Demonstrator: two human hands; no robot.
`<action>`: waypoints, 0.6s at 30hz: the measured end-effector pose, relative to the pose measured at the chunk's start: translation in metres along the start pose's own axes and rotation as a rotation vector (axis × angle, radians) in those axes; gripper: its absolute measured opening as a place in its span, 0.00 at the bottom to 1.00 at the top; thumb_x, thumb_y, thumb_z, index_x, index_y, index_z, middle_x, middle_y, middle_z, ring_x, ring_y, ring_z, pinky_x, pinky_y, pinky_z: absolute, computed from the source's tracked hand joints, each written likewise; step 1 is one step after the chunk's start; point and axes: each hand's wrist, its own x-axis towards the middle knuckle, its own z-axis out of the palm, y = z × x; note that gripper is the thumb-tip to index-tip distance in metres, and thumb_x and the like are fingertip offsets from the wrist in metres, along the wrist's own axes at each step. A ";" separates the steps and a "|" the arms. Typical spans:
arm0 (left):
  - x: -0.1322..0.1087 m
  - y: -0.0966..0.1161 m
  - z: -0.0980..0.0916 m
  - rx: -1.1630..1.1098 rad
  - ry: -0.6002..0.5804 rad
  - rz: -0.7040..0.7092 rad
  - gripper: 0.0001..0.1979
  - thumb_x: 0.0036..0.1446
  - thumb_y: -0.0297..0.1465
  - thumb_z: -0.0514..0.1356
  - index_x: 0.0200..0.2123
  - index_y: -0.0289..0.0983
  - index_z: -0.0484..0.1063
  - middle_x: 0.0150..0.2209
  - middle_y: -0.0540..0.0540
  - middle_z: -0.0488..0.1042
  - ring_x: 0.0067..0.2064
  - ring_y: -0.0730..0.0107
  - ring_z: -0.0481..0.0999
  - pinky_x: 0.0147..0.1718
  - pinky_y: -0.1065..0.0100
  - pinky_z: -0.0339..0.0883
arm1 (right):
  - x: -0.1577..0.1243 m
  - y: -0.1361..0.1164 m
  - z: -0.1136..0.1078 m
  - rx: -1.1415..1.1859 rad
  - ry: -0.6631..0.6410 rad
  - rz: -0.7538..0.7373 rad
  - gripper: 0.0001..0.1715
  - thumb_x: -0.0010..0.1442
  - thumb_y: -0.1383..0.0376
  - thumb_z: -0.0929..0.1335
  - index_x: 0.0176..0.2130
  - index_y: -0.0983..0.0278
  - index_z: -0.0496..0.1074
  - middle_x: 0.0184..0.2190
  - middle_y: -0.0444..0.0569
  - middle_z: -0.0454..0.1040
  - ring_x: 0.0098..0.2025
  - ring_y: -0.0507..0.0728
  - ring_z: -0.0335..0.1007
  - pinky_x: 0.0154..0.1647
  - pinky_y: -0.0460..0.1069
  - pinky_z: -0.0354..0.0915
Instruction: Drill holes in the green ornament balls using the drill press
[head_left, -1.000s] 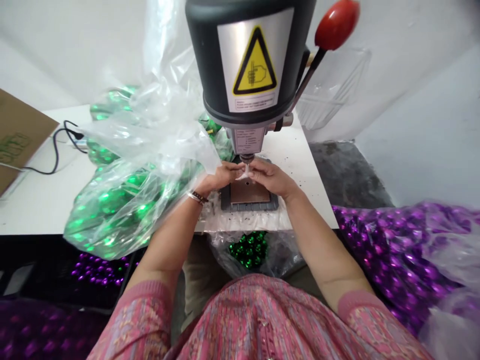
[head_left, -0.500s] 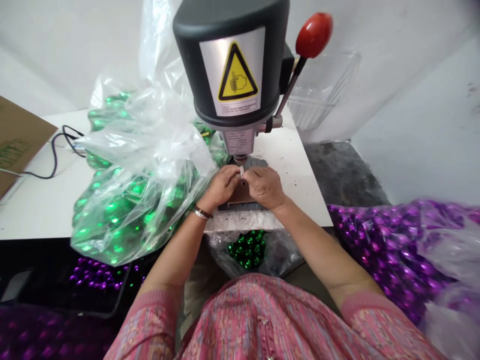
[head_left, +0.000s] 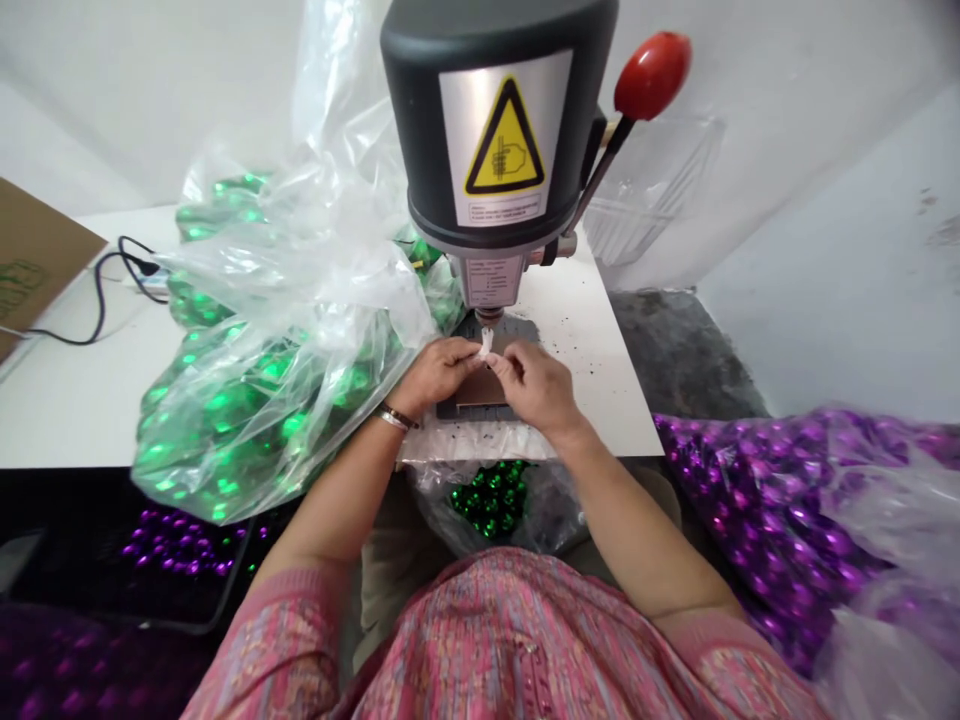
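Note:
My left hand (head_left: 442,370) pinches a small white strip (head_left: 487,341), thin and soft-looking, just below the chuck (head_left: 489,316) of a black drill press (head_left: 420,150). My right hand (head_left: 536,382) is closed, with its thumb and finger at the lower end of the same strip. The strip's top stands up loose above the fingertips. Beneath both hands lies a brown board (head_left: 484,388) on the grey machine base (head_left: 450,408). Whatever else the curled fingers cover is hidden.
A clear bag of shiny green balls (head_left: 247,400) lies left on the white table (head_left: 607,370). An open bag of small green balls (head_left: 491,500) sits at my lap. Purple balls (head_left: 765,510) fill a bag at right. A red-knobbed lever (head_left: 652,75) sticks out rightward.
My hands have come slightly down and toward me, away from the chuck, and more of the white strip shows. The camera view has shifted slightly, so the machine appears further right.

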 end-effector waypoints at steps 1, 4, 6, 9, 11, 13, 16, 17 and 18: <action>0.003 0.002 -0.006 -0.035 -0.077 -0.037 0.15 0.63 0.38 0.55 0.30 0.37 0.75 0.31 0.47 0.77 0.35 0.69 0.74 0.38 0.69 0.68 | 0.004 0.004 -0.002 0.003 -0.010 -0.019 0.25 0.69 0.50 0.58 0.41 0.65 0.72 0.34 0.50 0.76 0.34 0.52 0.67 0.33 0.47 0.54; 0.011 0.004 -0.014 -0.112 -0.211 -0.109 0.14 0.62 0.39 0.56 0.31 0.37 0.75 0.31 0.49 0.76 0.35 0.70 0.73 0.37 0.71 0.66 | 0.014 0.007 -0.006 -0.017 -0.063 -0.105 0.22 0.68 0.52 0.59 0.41 0.65 0.72 0.35 0.52 0.75 0.36 0.55 0.67 0.37 0.49 0.56; 0.014 0.004 -0.010 -0.108 -0.232 -0.102 0.14 0.62 0.38 0.55 0.31 0.37 0.75 0.31 0.49 0.76 0.35 0.69 0.73 0.37 0.70 0.66 | 0.017 0.002 -0.006 -0.043 -0.084 -0.120 0.19 0.69 0.58 0.59 0.35 0.66 0.72 0.31 0.54 0.74 0.35 0.56 0.66 0.38 0.51 0.56; 0.015 -0.001 0.002 -0.020 -0.155 -0.038 0.16 0.64 0.37 0.53 0.28 0.36 0.73 0.28 0.47 0.75 0.33 0.68 0.72 0.39 0.66 0.67 | 0.016 -0.010 -0.007 -0.074 -0.090 -0.093 0.17 0.67 0.67 0.57 0.36 0.68 0.71 0.30 0.57 0.72 0.33 0.56 0.64 0.39 0.53 0.56; 0.013 -0.005 0.010 -0.003 -0.082 0.027 0.15 0.64 0.35 0.52 0.30 0.36 0.75 0.30 0.45 0.76 0.35 0.65 0.74 0.43 0.63 0.69 | 0.015 -0.017 -0.007 -0.088 -0.097 -0.072 0.18 0.66 0.69 0.55 0.38 0.69 0.72 0.29 0.58 0.72 0.32 0.56 0.64 0.39 0.54 0.56; 0.007 -0.008 0.015 -0.040 0.019 0.090 0.14 0.65 0.33 0.51 0.37 0.36 0.76 0.38 0.41 0.78 0.43 0.63 0.76 0.49 0.61 0.70 | 0.014 -0.021 -0.006 -0.093 -0.113 -0.053 0.19 0.66 0.68 0.55 0.38 0.70 0.72 0.29 0.58 0.72 0.31 0.56 0.64 0.38 0.54 0.57; -0.010 -0.009 0.023 -0.071 0.229 0.117 0.15 0.64 0.31 0.52 0.49 0.36 0.74 0.51 0.37 0.76 0.54 0.62 0.74 0.55 0.58 0.68 | 0.014 -0.027 -0.002 -0.094 -0.140 -0.013 0.19 0.66 0.65 0.57 0.33 0.69 0.72 0.26 0.57 0.72 0.30 0.56 0.64 0.36 0.52 0.57; -0.016 -0.009 0.026 -0.066 0.289 0.098 0.16 0.64 0.31 0.53 0.51 0.36 0.73 0.52 0.37 0.76 0.55 0.62 0.74 0.56 0.57 0.68 | 0.015 -0.029 0.000 -0.095 -0.144 0.009 0.19 0.66 0.64 0.58 0.31 0.68 0.72 0.26 0.56 0.73 0.29 0.55 0.64 0.35 0.52 0.56; -0.021 -0.008 0.030 -0.059 0.334 0.071 0.16 0.64 0.32 0.54 0.52 0.36 0.72 0.52 0.37 0.76 0.54 0.61 0.74 0.56 0.56 0.69 | 0.016 -0.031 0.002 -0.097 -0.145 0.033 0.21 0.67 0.63 0.57 0.31 0.68 0.72 0.26 0.56 0.73 0.29 0.55 0.64 0.34 0.51 0.56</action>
